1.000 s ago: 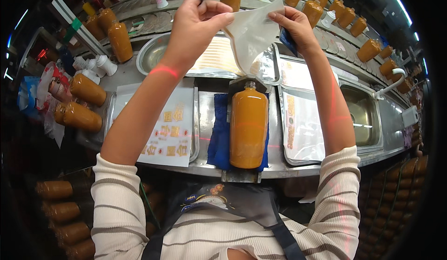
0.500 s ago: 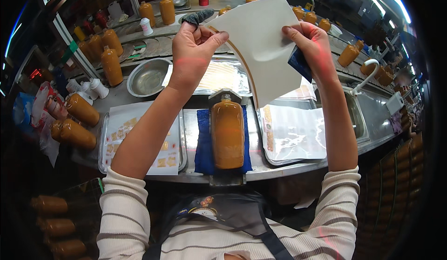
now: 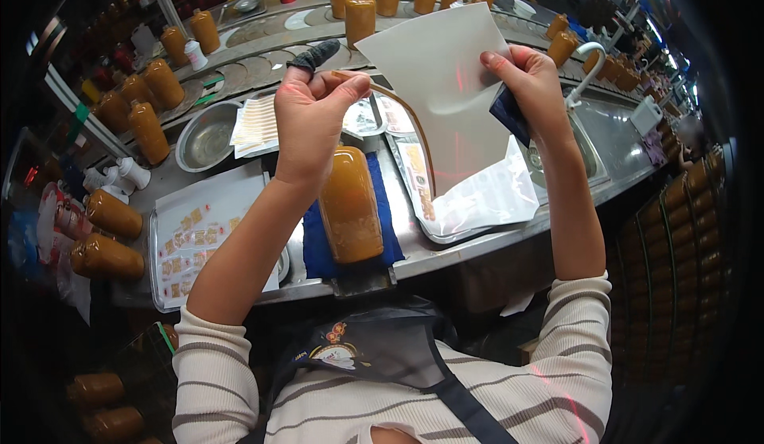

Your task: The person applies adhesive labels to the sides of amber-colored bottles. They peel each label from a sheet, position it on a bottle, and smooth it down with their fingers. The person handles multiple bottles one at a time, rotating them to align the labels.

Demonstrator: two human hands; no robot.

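My left hand (image 3: 310, 130) pinches the end of a thin gold-brown strip (image 3: 414, 122). The strip curves from my fingertips down along the edge of a pale paper sheet (image 3: 446, 70), and its upper end stands apart from the sheet. A dark cover wraps one raised finger of that hand. With thumb and fingers, my right hand (image 3: 537, 86) grips the sheet's right side. A flat dark blue piece (image 3: 509, 114) is also tucked in that hand. Below my hands, a glossy amber-brown bottle (image 3: 350, 205) lies on a blue cloth (image 3: 318, 241), its neck hidden by my left hand.
A tray of small decals (image 3: 191, 241) lies left, and a tray with clear film (image 3: 477, 205) right. A metal bowl (image 3: 208, 138) sits behind the left tray. Brown bottles (image 3: 151, 134) stand along the conveyor. A sink with a white faucet (image 3: 585, 62) is at right.
The strip's upper end has come away from the sheet as my left hand drew back from it. The view has turned, so the bottle and trays sit further left.
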